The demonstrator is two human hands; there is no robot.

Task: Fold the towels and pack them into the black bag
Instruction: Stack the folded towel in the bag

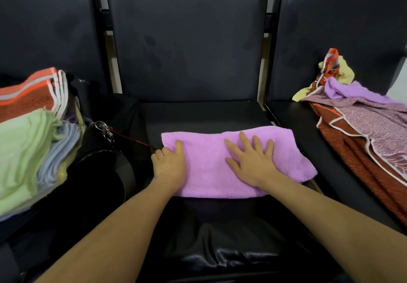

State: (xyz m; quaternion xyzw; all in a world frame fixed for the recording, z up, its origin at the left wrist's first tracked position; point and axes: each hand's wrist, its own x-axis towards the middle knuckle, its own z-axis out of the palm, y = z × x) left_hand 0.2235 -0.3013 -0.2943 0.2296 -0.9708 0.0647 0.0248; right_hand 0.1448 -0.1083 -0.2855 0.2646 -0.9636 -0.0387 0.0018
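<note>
Reaching forward from the bottom of the view, two bare forearms cross a dark padded seat (211,234) whose front edge is wrinkled and glossy. On that seat lies a folded pink towel (211,163), long side running left to right, its right end hanging slightly past the seat's edge. The left hand (169,166) grips the towel's left end, thumb lying on top of the cloth and the other fingers curled round the edge beneath. The right hand (251,161) rests flat on the towel's right half, fingers straight and spread, pressing the cloth down.

To the left, on the neighbouring seat, sits the black bag (97,172), open, with a stack of folded towels (28,141) inside or on it; which of the two cannot be told. Light green and pale blue layers show in the stack, with an orange striped one on top. A metal clasp (103,128) on a dark red cord lies between the bag and the pink towel.

To the right, on the third seat, lies a loose heap of unfolded towels (361,124): rust red, patterned mauve, lilac and yellow. Behind everything rise the dark seat backs (187,40).
</note>
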